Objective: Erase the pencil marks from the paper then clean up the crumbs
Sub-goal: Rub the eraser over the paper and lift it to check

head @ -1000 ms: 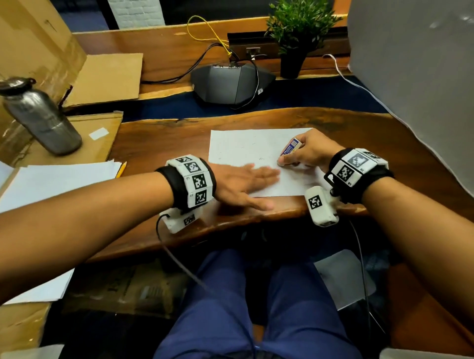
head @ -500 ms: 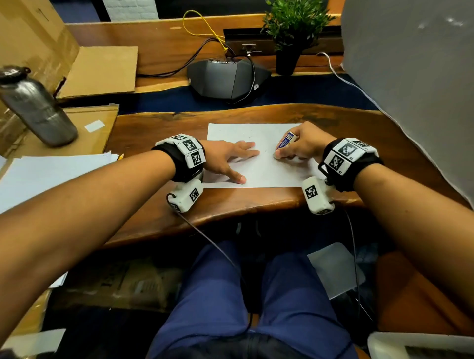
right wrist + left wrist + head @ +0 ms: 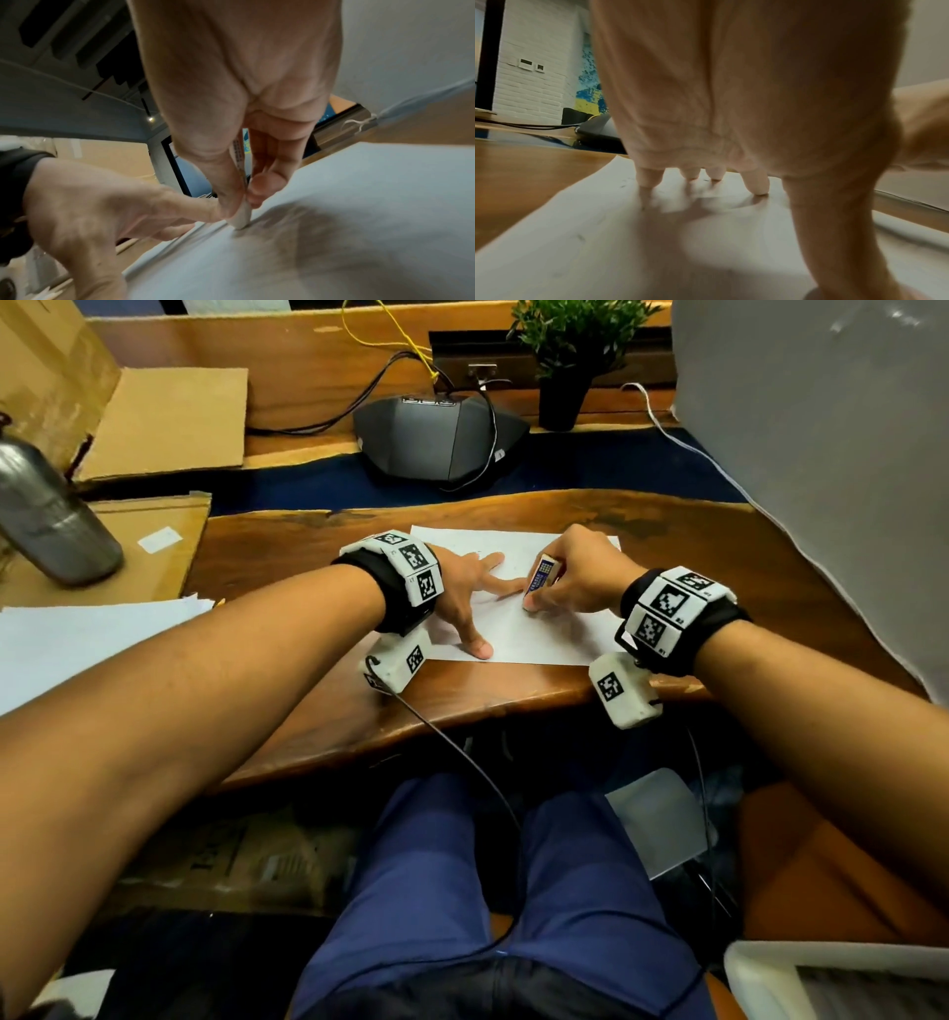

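Note:
A white sheet of paper (image 3: 544, 634) lies on the wooden desk (image 3: 308, 690) near its front edge. My left hand (image 3: 470, 603) lies on the sheet's left part with fingers spread, its fingertips (image 3: 758, 188) pressing down on the paper (image 3: 603, 253). My right hand (image 3: 575, 582) pinches a white eraser (image 3: 539, 577) in a blue printed sleeve. The eraser (image 3: 241, 217) stands tilted with its bare white end on the paper (image 3: 359, 203), just right of the left hand (image 3: 90, 203). Faint pencil specks (image 3: 626, 180) show near the left fingertips.
A metal bottle (image 3: 46, 516) stands on cardboard at the left. A stack of white sheets (image 3: 77, 639) lies beside it. A dark conference phone (image 3: 436, 433) with cables and a potted plant (image 3: 570, 367) sit behind the desk. A grey panel (image 3: 832, 454) rises at the right.
My left hand slid toward the sheet's far left, the fingers spreading wider. The right hand with the eraser shifted slightly nearer along the paper.

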Available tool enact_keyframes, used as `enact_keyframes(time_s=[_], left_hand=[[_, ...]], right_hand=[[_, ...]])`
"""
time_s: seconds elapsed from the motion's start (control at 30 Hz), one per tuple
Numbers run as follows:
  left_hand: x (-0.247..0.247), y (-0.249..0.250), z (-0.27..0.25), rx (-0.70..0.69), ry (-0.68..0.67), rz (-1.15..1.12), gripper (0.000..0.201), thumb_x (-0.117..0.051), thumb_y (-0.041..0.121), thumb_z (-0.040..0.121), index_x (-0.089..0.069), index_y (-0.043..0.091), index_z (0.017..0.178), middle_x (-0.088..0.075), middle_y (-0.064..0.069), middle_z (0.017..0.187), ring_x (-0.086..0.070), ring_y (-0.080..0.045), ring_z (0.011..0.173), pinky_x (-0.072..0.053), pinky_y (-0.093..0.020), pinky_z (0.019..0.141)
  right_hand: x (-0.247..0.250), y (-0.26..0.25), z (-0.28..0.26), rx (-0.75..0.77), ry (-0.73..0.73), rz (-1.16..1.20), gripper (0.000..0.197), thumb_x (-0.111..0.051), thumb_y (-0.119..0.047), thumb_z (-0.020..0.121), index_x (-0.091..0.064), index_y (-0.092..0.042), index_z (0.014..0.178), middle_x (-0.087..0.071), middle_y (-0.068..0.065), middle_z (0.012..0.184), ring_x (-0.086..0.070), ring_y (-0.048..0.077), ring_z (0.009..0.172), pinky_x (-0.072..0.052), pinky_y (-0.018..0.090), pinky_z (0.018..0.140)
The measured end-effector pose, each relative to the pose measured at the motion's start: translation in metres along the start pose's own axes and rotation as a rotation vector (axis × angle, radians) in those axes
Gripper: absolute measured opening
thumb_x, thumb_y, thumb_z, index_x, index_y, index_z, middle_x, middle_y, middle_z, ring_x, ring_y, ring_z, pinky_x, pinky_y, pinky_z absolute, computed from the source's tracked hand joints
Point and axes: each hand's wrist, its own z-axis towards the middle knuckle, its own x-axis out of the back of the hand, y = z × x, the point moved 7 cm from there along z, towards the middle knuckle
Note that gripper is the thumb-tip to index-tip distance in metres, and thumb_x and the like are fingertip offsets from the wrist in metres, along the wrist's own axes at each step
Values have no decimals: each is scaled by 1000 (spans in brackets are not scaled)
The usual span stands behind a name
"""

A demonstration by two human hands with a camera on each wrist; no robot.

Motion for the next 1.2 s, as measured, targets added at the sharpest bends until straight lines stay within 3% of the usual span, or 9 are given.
enact_keyframes(time_s=[0.2, 0.27, 0.37, 0.5, 0.63, 0.77, 0.9, 1.0, 1.2], left_hand=[[-3, -3, 9, 12, -56, 3, 116, -71, 76, 54, -5, 60, 148, 24, 8, 162, 14, -24, 150, 0, -61, 118], [-3, -2, 10, 11, -65, 14, 119, -72, 76, 55, 0, 58, 148, 24, 9, 161, 14, -24, 150, -1, -61, 118], [-3, -3, 12, 23, -68, 28, 120, -72, 76, 56, 4, 58, 148, 24, 9, 161, 14, -24, 150, -2, -61, 118], [-1, -1, 12, 43, -101, 54, 124, -72, 77, 51, 1, 56, 149, 26, 7, 161, 14, -26, 150, -2, -61, 119], [1, 4, 13, 40, -100, 77, 124, -75, 73, 56, 10, 59, 146, 26, 5, 161, 13, -28, 151, -4, -61, 118], [0, 2, 12, 56, -123, 100, 125, -73, 76, 50, 3, 59, 148, 26, 5, 161, 12, -29, 151, -4, -62, 118], [3, 7, 10, 62, -123, 120, 122, -76, 69, 60, 10, 59, 146, 27, 4, 161, 12, -29, 150, -4, -62, 118], [4, 6, 8, 65, -139, 118, 124, -75, 72, 52, 2, 58, 148, 27, 2, 161, 12, -31, 150, -3, -61, 118], [4, 8, 6, 76, -115, 132, 123, -76, 69, 61, 10, 57, 147, 26, 4, 161, 10, -29, 151, -6, -60, 119]], right_hand=[[-29, -14, -12, 77, -163, 30, 29, -89, -28, 74, -76, -10, 93, -75, 3, 86, -71, 17, 77, -60, 30, 75], [-19, -1, -6, 2, -166, 135, 31, -90, -25, 73, -76, -7, 94, -77, 7, 86, -75, 24, 80, -62, 35, 79], [-12, 10, -1, -51, -95, 230, 28, -88, -19, 75, -75, -5, 95, -77, 11, 88, -76, 27, 82, -64, 36, 76], [-30, -4, -13, 30, -226, 149, 26, -89, -23, 74, -78, -7, 92, -77, 7, 84, -72, 17, 73, -60, 29, 73], [-5, 18, 3, -84, -98, 258, 27, -89, -17, 74, -75, -3, 93, -77, 13, 88, -74, 21, 76, -63, 34, 75], [-29, -2, -15, 25, -224, 162, 26, -89, -24, 74, -77, -9, 91, -76, 6, 84, -74, 19, 77, -61, 29, 73], [-10, 13, -4, -87, -93, 300, 23, -88, -15, 74, -75, -5, 90, -76, 10, 85, -75, 24, 78, -62, 29, 66], [-33, -7, -17, 25, -177, 174, 28, -90, -25, 71, -77, -9, 90, -76, 5, 84, -73, 18, 76, -62, 31, 71], [-16, 10, -7, -99, -65, 301, 29, -90, -16, 71, -75, -5, 93, -76, 11, 89, -76, 24, 80, -64, 37, 76]])
